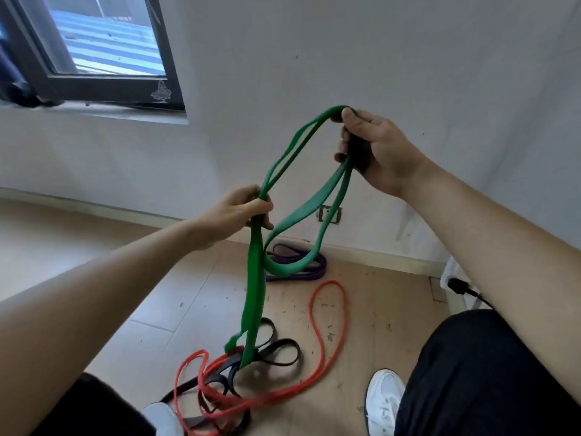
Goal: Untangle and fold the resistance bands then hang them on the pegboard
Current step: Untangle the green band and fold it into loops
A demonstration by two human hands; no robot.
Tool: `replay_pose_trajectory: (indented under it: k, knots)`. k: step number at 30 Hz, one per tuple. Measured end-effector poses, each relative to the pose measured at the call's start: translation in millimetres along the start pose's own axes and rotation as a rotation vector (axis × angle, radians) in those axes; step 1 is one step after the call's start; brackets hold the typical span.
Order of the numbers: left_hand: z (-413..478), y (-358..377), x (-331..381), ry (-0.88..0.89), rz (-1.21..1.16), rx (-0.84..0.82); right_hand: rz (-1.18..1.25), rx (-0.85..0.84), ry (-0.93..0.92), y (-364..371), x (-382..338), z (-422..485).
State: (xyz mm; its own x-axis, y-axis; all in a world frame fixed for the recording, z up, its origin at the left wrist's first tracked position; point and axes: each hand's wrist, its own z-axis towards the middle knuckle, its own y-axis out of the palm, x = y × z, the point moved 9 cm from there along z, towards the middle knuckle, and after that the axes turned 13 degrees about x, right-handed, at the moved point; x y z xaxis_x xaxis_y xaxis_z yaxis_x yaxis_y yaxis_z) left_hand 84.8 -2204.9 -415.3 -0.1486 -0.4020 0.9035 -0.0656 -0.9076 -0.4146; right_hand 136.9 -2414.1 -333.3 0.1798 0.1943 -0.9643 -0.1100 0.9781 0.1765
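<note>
Lying tangled at the near edge of the floor (188, 294) are a red band (329, 282) and a black band (284, 342). The green band (254, 294) hangs roughly upright, its lower end reaching them. The left hand (235, 212) grips its middle; the right hand (377, 149), higher, pinches its top loop. A purple band (314, 269) lies near the wall (408, 73).

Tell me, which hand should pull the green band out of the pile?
Probably the left hand: it grips the green band on the strand hanging straight into the red band and black band. The right hand holds the top loop.
</note>
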Motion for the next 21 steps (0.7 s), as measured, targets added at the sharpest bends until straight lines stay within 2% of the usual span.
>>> replay_pose_trajectory:
  k: [4, 8, 11, 13, 17, 21]
  knots:
    - [2.3, -22.8, 4.1, -0.023, -0.097, 0.147, -0.155, -0.129, 0.11, -18.9, 30.2, -0.3]
    - [4.8, -42.7, 17.8, -0.015, -0.214, 0.285, -0.537, -0.285, 0.219, -13.8, 75.0, -13.9]
    - [3.1, -38.9, 37.7, 0.053, -0.209, 0.301, -0.726, -0.419, 0.216, 10.5, 93.0, -29.0]
    - [1.4, -29.1, 50.4, 0.09, -0.204, 0.279, -0.671, -0.438, 0.167, 34.8, 83.7, -34.7]
    - [2.0, -14.6, 58.4, 0.1, -0.169, 0.246, -0.388, -0.338, 0.026, 68.9, 42.8, -32.5]
    - [2.2, -13.5, 33.8, 0.039, -0.071, 0.129, -0.455, -0.301, -0.033, 64.6, 33.6, -28.7]
